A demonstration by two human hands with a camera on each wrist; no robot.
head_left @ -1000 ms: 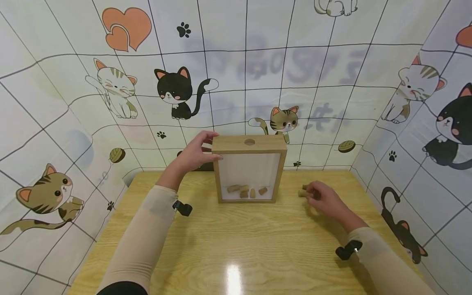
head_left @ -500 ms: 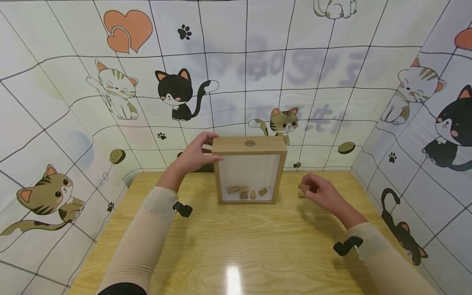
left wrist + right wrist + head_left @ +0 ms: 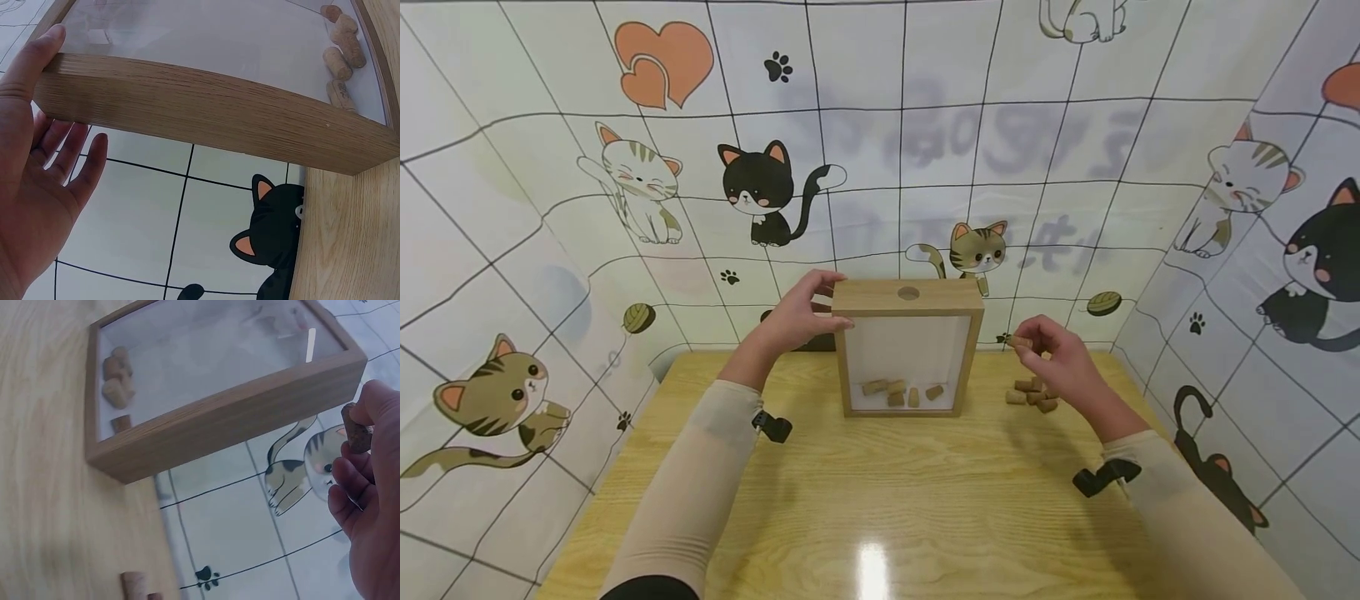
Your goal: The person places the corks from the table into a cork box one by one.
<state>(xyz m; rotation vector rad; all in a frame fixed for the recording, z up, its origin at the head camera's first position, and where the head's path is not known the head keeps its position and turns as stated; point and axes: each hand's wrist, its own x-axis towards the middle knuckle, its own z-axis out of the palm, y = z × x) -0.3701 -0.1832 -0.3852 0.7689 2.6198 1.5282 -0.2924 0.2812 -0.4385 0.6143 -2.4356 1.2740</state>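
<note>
A wooden shadow box with a clear front stands upright near the table's back edge, a round hole in its top. Several corks lie at its bottom behind the pane. My left hand grips the box's upper left corner, thumb on the front; the left wrist view shows the other fingers round behind the side. Raised to the right of the box, my right hand pinches a cork between thumb and fingers. Below it, several loose corks lie in a small pile, partly hidden by the hand.
The light wooden table reaches back to a wall covering with cat drawings and grid lines. Similar covering closes off both sides. A bright light reflection lies on the table's near part.
My right hand has risen from the loose corks with one cork in its fingers, uncovering the pile. My left hand and the box have stayed in place.
</note>
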